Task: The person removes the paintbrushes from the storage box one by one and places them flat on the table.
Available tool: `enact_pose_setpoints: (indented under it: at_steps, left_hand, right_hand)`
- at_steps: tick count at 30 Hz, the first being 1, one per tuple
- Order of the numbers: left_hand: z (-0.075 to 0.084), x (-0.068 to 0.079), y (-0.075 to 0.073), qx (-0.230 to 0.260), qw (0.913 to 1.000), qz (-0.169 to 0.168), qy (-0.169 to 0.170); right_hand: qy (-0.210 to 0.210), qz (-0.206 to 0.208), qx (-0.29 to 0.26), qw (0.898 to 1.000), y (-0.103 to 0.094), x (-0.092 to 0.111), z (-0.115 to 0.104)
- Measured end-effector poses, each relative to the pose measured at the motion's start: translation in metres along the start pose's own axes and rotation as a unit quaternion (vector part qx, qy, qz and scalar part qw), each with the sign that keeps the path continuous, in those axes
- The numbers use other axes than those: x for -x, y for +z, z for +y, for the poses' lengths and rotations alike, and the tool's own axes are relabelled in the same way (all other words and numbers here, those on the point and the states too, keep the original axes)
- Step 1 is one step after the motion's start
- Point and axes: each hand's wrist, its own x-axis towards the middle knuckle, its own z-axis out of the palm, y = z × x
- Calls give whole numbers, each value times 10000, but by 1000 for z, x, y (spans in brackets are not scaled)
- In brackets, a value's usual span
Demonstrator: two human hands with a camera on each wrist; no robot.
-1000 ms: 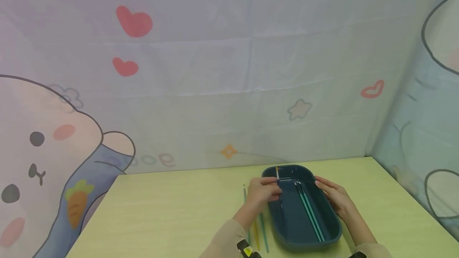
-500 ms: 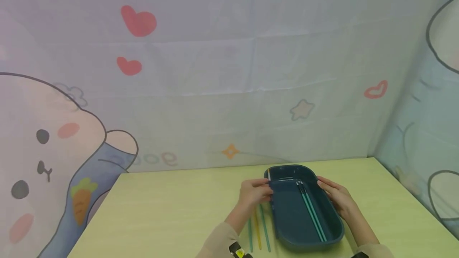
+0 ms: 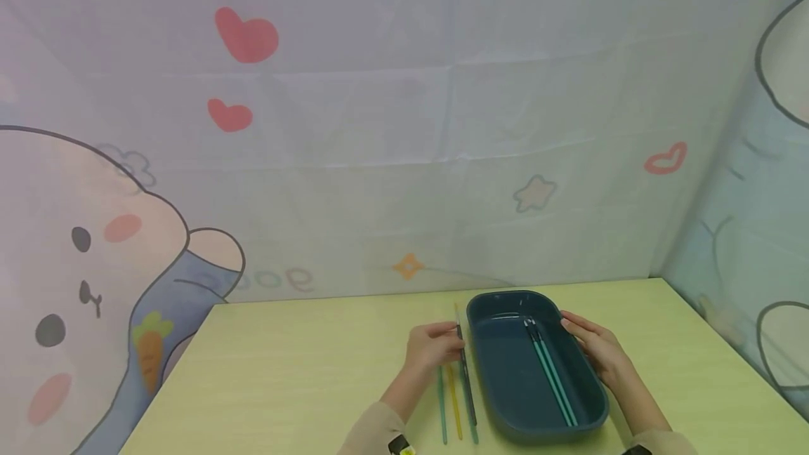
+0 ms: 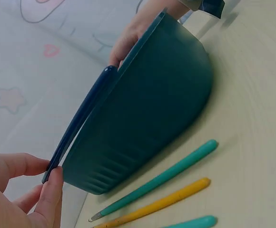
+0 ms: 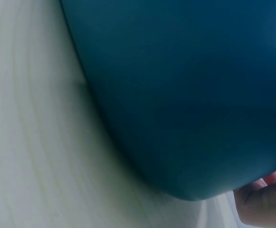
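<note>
My left hand [image 3: 435,346] pinches a paintbrush with a dark blue handle [image 4: 85,111] just left of the dark blue tray [image 3: 505,378]. The brush's pale tip end points away from me, and its handle runs back toward me above the table. At the tray's right side, my right hand [image 3: 597,350] grips the rim. Inside the tray, two teal paintbrushes [image 3: 552,374] lie side by side. Left of the tray, on the table, are a yellow paintbrush [image 4: 176,195], a teal paintbrush [image 4: 162,178] beside it and another teal one [image 3: 442,406].
The pale wooden table [image 3: 303,371] reaches back to a printed cloth [image 3: 379,125] with hearts and a cartoon animal. A second cloth panel [image 3: 746,244] hangs along the right side.
My left hand has moved left, carrying the dark blue paintbrush from over the tray's left rim to outside it, above the brushes on the table. The right hand stays on the rim.
</note>
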Motion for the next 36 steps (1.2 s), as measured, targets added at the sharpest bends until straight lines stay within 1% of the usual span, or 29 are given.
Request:
enact_pose_setpoints:
  at_steps: [3,11,15,20,26,29,36]
  left_hand:
    - [-5,-1,-4,9,10000,22,-4]
    - [-13,-1,-20,-2,9998,77,-190]
    - [-18,-2,-26,12,9997,163,-175]
    - [-24,-3,-33,-133,9995,210,-179]
    - [-28,-3,-41,-153,9996,178,-173]
    - [-29,-2,-45,-221,9993,226,-194]
    - [-32,-2,-49,-419,9985,264,-231]
  right_hand:
    - [-5,-19,-4,10000,0,1,0]
    - [-17,12,18,10000,0,1,-1]
    - [-5,26,21,10000,0,1,0]
    - [7,54,46,10000,0,1,0]
    - [5,61,54,10000,0,0,0]
    - [4,57,58,10000,0,0,0]
    - [37,39,83,10000,0,1,0]
